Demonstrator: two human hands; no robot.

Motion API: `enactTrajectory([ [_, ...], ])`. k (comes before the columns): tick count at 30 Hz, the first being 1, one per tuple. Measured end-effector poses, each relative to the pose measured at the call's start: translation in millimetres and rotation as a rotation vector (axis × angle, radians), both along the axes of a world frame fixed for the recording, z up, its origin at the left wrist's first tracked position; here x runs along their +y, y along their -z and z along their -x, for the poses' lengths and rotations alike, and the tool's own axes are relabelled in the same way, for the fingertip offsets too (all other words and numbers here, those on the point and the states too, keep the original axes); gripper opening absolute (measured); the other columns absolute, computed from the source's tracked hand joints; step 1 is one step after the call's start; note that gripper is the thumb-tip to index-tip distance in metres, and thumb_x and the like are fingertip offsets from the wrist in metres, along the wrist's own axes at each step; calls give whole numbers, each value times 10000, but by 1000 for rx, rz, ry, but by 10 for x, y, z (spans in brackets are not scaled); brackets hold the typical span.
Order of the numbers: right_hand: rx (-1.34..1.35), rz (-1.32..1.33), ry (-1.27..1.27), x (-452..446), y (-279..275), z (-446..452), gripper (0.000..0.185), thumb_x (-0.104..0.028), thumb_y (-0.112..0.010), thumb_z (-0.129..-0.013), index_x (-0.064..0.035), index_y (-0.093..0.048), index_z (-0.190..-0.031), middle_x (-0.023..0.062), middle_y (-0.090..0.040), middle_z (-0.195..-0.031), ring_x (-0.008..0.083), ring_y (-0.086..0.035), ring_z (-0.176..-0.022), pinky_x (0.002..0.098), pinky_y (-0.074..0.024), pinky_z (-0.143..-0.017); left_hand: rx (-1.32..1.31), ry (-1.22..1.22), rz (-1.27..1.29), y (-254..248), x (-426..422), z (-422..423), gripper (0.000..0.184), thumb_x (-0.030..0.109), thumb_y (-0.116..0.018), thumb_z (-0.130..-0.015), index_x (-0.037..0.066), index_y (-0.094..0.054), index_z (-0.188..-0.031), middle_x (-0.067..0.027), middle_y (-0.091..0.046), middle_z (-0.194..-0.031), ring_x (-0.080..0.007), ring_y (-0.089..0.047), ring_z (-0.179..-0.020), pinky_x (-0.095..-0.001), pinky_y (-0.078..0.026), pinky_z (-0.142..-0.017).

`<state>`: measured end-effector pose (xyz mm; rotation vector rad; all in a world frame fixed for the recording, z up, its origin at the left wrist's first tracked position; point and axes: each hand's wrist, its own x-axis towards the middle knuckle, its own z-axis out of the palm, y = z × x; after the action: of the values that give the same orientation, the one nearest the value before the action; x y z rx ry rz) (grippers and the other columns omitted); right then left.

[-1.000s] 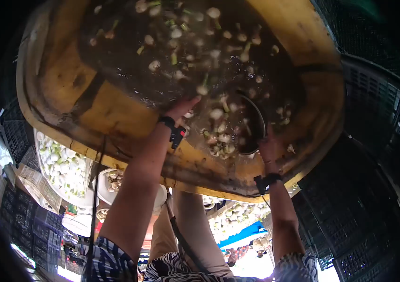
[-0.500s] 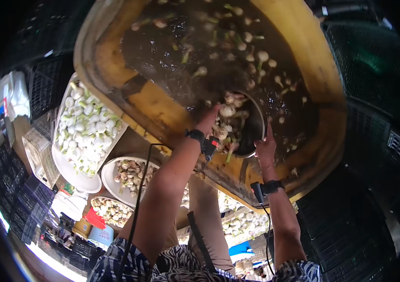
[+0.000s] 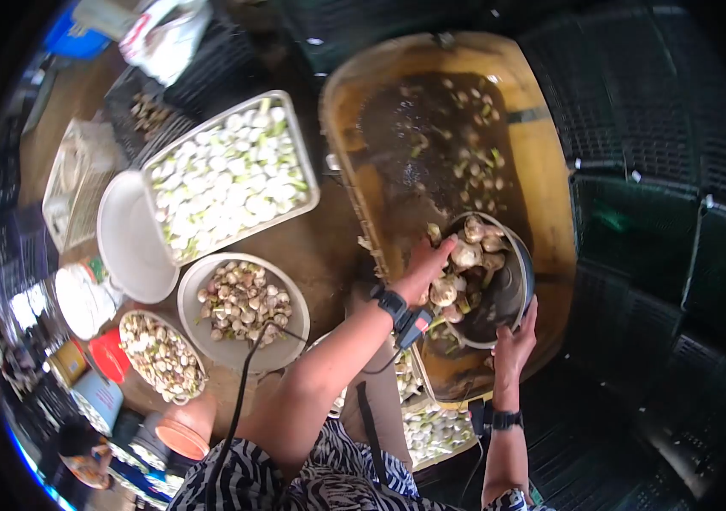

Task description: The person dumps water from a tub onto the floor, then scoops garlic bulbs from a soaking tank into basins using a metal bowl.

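A round metal-looking basin [image 3: 511, 288] is tilted over the yellow tub [image 3: 544, 162], with garlic bulbs [image 3: 467, 255] piled along its left side. My right hand [image 3: 513, 345] grips the basin's near right rim, thumb on the inside. Against the heap on the left lies my left hand [image 3: 427, 268], its fingers curled on the bulbs; part of its grip is hidden. Stems poke out below that hand. Behind the basin, dark murky water [image 3: 393, 153] fills the tub, and many loose bulbs [image 3: 475, 162] float in it.
Left of the tub stands a tray of white, trimmed bulbs [image 3: 235, 175]. Nearer are a round bowl of unpeeled bulbs [image 3: 245, 302], an oval basket of bulbs [image 3: 161, 353] and a pale basin [image 3: 129, 234]. Dark crates [image 3: 636, 221] wall off the right side. A cable hangs beside my left arm.
My view has swung left, so the tub appears further right and more trays show. The basin with the garlic appears lifted and nearer to me, with both hands still at it.
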<state>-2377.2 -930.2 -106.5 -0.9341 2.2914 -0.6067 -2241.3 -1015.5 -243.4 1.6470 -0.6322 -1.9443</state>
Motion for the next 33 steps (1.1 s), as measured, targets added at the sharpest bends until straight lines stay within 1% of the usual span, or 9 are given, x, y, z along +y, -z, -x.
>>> enactTrajectory([
  [4, 234, 120, -368, 469, -374, -728, 785, 110, -512, -616, -48, -302, -1356, 145, -579, -880, 232, -565, -737, 324, -461, -677, 213, -182, -96, -116, 641, -790, 484, 387, -529, -860, 6, -462, -1150, -1, -513, -812, -115, -414, -678, -270, -399, -650],
  [6, 327, 125, -558, 679, -488, -1307, 781, 123, -510, -632, -49, -284, -1360, 227, -501, -1100, 351, -549, -859, 392, -435, -793, 229, -407, 82, -261, 1119, -1346, 444, 370, -513, -881, 32, -451, -1163, -11, -545, -903, -119, -486, -734, -249, -423, -743],
  [12, 355, 177, -831, 1177, 353, -2480, 775, 89, -505, -639, -97, -279, -1357, 222, -417, -1265, 394, -502, -1049, 423, -444, -845, 511, -877, -11, 666, 2777, -3031, 520, 461, -437, -897, 92, -393, -1261, -109, -467, -1197, -180, -358, -1208, -397, -430, -902],
  [14, 330, 55, -831, 1093, 776, -2842, 768, 62, -517, -652, -129, -281, -1357, 206, -442, -1237, 392, -541, -970, 435, -467, -782, 85, -924, -378, 591, 3023, -3372, 811, 592, -402, -850, 63, -142, -1407, -136, -190, -1435, -259, -176, -1321, -358, -164, -1074],
  [18, 61, 128, -807, 1078, 1620, -3195, 672, 36, -517, -694, -148, -331, -1313, 183, -429, -1210, 357, -581, -834, 433, -491, -663, -3, -796, -165, 1689, 3850, -3669, 522, 453, -433, -880, 65, -430, -1229, -111, -447, -1192, -215, -413, -1126, -370, -388, -884],
  [19, 290, 207, -934, 1026, 1312, -3262, 691, 28, -525, -691, -132, -302, -1324, 192, -443, -1193, 362, -581, -848, 431, -494, -693, 52, -728, -55, 1934, 3989, -3718, 465, 418, -441, -887, 65, -502, -1184, -105, -511, -1131, -203, -472, -1077, -373, -444, -836],
  [20, 249, -142, -891, 965, 1034, -3330, 697, 35, -521, -688, -107, -294, -1331, 205, -469, -1159, 377, -565, -910, 431, -474, -772, 58, -701, -212, 1777, 3907, -3779, 350, 345, -507, -861, 81, -550, -1087, -44, -546, -971, -152, -528, -895, -309, -470, -693],
  [31, -187, 257, -73, 1121, 744, -896, 746, 109, -454, -692, -50, -209, -1378, 237, -439, -1275, 313, -451, -1178, 309, -333, -997, 313, -139, -81, 181, 1840, -1768, 463, 403, -552, -844, 112, -449, -1189, -33, -580, -931, -121, -562, -822, -265, -484, -539],
  [33, -499, 14, 213, 1021, 630, -542, 762, 89, -464, -709, -55, -158, -1391, 194, -487, -1218, 277, -515, -1086, 325, -463, -870, 335, -40, -146, 55, 1438, -1273, 383, 320, -574, -840, 69, -493, -1117, -52, -588, -892, -102, -571, -724, -207, -446, -437],
])
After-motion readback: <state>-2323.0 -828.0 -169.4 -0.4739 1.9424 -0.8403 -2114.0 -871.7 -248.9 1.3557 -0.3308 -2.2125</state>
